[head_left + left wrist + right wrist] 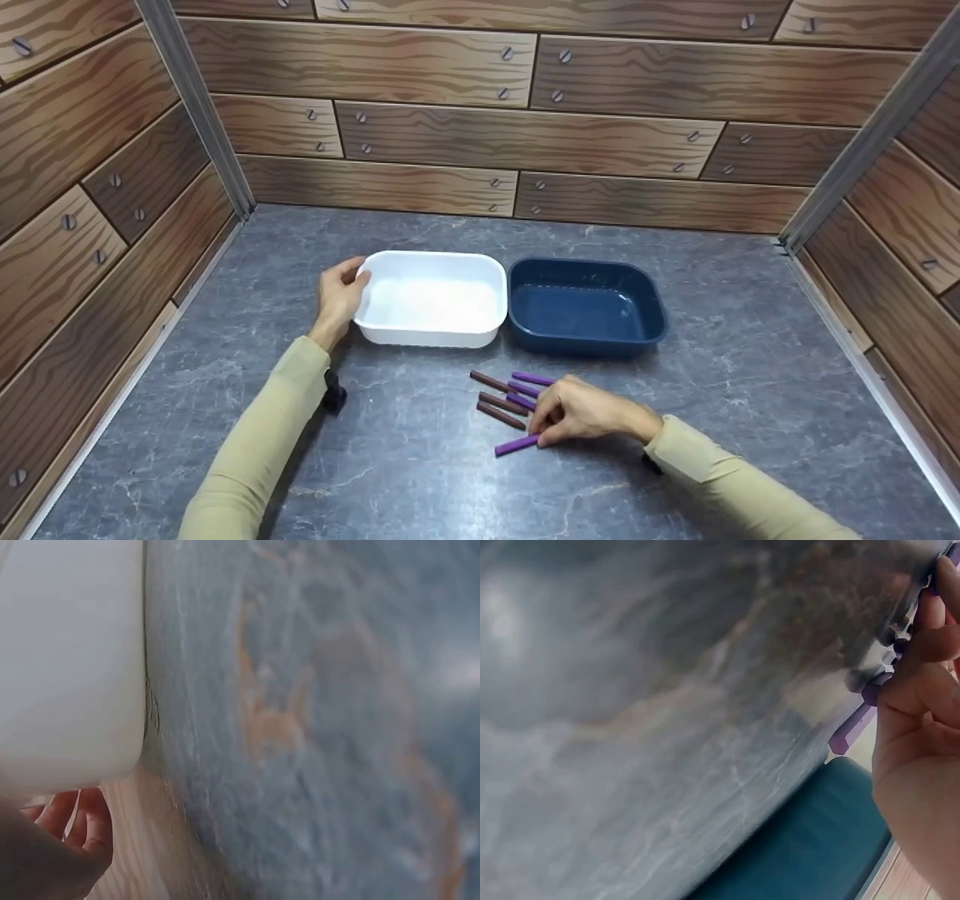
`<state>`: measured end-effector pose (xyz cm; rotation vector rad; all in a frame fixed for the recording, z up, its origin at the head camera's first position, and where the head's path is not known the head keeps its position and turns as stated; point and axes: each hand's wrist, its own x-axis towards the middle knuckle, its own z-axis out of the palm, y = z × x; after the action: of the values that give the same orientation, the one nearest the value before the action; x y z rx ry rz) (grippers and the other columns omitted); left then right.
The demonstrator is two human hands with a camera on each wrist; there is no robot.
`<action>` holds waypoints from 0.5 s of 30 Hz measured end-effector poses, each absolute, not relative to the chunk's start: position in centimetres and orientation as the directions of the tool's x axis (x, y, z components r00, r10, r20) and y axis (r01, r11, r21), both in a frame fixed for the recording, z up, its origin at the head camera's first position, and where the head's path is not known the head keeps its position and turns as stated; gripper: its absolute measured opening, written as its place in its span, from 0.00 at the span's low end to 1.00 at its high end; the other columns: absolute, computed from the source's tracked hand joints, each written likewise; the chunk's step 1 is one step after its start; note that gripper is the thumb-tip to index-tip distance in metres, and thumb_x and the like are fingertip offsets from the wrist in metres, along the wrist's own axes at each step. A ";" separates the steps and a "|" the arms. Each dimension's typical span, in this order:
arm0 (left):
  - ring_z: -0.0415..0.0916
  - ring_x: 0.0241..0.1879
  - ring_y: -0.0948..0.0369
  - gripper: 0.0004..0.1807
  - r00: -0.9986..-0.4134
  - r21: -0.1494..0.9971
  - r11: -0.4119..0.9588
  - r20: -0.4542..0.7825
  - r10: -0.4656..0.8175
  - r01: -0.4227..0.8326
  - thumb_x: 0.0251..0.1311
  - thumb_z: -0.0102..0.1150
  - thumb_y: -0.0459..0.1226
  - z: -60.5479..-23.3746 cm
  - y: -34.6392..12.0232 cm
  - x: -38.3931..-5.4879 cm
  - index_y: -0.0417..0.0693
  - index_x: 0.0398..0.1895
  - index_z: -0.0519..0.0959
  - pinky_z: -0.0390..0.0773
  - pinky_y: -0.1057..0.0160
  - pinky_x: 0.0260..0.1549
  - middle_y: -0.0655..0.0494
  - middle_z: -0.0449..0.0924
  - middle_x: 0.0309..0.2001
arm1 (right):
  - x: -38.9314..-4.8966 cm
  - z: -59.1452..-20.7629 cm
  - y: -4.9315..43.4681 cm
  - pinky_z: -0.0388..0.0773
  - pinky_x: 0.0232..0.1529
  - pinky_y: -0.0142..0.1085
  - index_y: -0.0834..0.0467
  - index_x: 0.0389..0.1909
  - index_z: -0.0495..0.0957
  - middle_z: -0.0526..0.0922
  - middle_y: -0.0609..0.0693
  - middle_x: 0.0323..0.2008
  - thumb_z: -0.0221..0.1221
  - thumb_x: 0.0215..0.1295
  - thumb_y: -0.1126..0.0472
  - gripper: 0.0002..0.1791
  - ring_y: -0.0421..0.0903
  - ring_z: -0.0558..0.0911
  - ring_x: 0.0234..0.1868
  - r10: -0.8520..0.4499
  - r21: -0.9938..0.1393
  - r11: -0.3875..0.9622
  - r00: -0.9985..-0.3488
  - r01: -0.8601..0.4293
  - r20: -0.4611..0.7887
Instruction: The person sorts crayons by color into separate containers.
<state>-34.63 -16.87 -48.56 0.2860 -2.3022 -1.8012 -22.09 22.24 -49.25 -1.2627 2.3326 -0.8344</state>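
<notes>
My left hand [340,296] holds the white tub [431,339] by its left end, thumb over the rim and fingers outside. In the left wrist view, the curled fingers [91,821] are at the corner of the tub. Between thumb and fingertips, my right hand [581,411] pinches one end of a slim purple stick [516,445], low over the tabletop. Three brown sticks [501,415] and three other purple sticks [533,378] lie loosely grouped just beyond that hand, which partly covers the purple ones.
A dark blue tub [589,346] stands right beside the white one, behind the sticks. Both tubs have bare floors. The grey marbled tabletop [420,465] is bounded by wood-patterned walls [420,135] at the back and both sides.
</notes>
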 end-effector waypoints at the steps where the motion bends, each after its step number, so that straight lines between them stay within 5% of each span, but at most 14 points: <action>1: 0.75 0.55 0.52 0.20 -0.960 0.971 0.238 0.038 -0.276 -0.030 0.69 0.55 0.35 -48.6 -16.9 -34.6 0.40 0.62 0.76 0.75 0.57 0.53 0.42 0.78 0.57 | -22.1 -49.2 22.3 0.68 0.23 0.21 0.47 0.35 0.89 0.84 0.40 0.26 0.71 0.54 0.54 0.07 0.27 0.73 0.23 -0.839 -0.651 0.434 -0.542 -0.623 -0.041; 15: 0.72 0.59 0.53 0.20 -0.954 0.977 0.198 -0.018 -0.301 -0.081 0.71 0.50 0.35 -48.5 -16.6 -34.8 0.43 0.64 0.74 0.74 0.57 0.58 0.45 0.75 0.61 | -22.9 -49.0 22.6 0.77 0.32 0.29 0.47 0.34 0.89 0.85 0.42 0.29 0.69 0.57 0.55 0.04 0.32 0.78 0.30 -0.775 -0.720 0.414 -0.631 -0.557 0.043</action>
<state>-34.78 -16.57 -48.52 0.3696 -2.2887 -1.8480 -22.92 22.60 -49.04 -1.1559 2.3762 -1.0399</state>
